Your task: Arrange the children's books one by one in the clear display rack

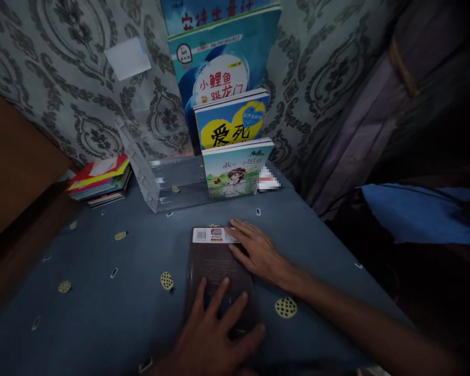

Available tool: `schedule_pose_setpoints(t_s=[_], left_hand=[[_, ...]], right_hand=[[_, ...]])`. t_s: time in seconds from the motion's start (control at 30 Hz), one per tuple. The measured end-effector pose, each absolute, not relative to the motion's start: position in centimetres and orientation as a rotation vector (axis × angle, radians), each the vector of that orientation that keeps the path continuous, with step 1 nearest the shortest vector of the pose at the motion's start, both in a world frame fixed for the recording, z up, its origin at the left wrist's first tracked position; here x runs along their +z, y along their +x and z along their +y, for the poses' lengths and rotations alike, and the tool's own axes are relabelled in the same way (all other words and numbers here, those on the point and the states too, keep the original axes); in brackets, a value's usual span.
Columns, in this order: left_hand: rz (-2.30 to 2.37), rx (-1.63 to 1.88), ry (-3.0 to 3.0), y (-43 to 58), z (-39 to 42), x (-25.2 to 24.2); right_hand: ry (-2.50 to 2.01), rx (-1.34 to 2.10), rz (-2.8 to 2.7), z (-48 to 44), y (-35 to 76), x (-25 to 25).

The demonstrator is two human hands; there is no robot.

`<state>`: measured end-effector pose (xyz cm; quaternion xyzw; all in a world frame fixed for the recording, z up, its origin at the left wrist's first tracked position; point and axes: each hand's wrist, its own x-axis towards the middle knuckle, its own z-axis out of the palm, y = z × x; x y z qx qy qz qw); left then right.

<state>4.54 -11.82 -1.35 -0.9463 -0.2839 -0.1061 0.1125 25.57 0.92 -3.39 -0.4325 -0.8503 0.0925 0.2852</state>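
A dark brown book [213, 258] lies with its back cover up on the blue cloth, a white barcode strip across its far end. My left hand [219, 326] rests palm down on the near half of the cover, fingers spread. My right hand [258, 250] lies over the far right corner with its fingers stretched out, fingertips touching the barcode strip. Neither hand is wrapped around the book. Beyond it, a clear plastic stand [172, 183] holds children's books on its right side, the front one a green picture book [235, 175].
A pile of colourful books [100, 180] lies left of the stand. Behind the front book rise a yellow and blue book [231, 122] and a taller blue book [223, 57]. A blue patterned cloth [133, 292] covers the table. A purple curtain [348, 125] hangs at right.
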Motion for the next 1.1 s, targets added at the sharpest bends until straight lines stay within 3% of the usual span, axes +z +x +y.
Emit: schedule_pose_setpoints(t_s=[0.27, 0.5, 0.83, 1.1], left_hand=[[-1.15, -0.353, -2.627, 1.6, -11.2, 0.9], [-1.409, -0.132, -2.425, 1.3, -7.6, 2.0], [-1.241, -0.231, -2.452, 5.0, -4.2, -0.1], [-1.138, -0.148, -2.367, 4.6, -4.4, -1.2]], right_hand=[[-1.156, 0.214, -2.26, 0.8, 25.5, -1.5], [-1.008, 0.541, -2.198, 0.3, 25.2, -1.0], [-0.882, 0.726, -2.012, 1.8, 25.9, -1.4], [-0.834, 0.74, -2.28, 4.2, 24.5, -1.7]])
